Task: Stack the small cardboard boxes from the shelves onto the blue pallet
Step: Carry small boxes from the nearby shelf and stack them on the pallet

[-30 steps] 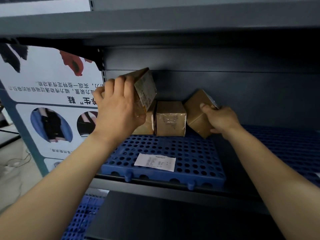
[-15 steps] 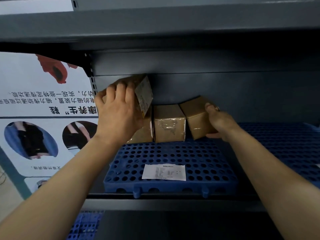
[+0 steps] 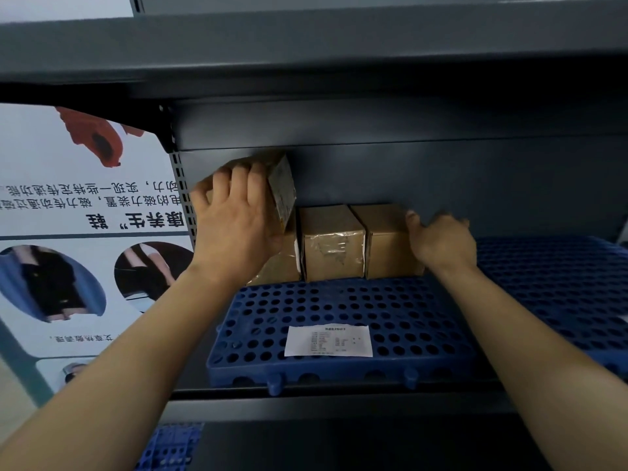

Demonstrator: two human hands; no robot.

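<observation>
A dark grey metal shelf bay (image 3: 339, 406) frames the work, and a blue perforated plastic pallet (image 3: 407, 321) lies on its deck. Near the pallet's front edge rests a white printed paper slip (image 3: 328, 340), flat and clear of everything else. Both forearms reach over the pallet toward its back edge, where the small boxes stand in a row against the rear panel. The left hand (image 3: 234, 222) grips a tilted, label-faced brown cardboard box (image 3: 282, 188), fingers curled over its top and thumb beneath. It is canted above a lower brown cardboard box (image 3: 280, 266) at the pallet's back left corner, probably so it can be settled on as a second layer. Beside that sits a taped middle cardboard box (image 3: 331, 246), touching a plain right-hand cardboard box (image 3: 385, 239). The right hand (image 3: 441, 243) clasps this one's outer side, thumb on the top corner and fingers bent round the back, seemingly to keep the row tight. Left of the pallet hangs a white printed poster (image 3: 85, 212).
</observation>
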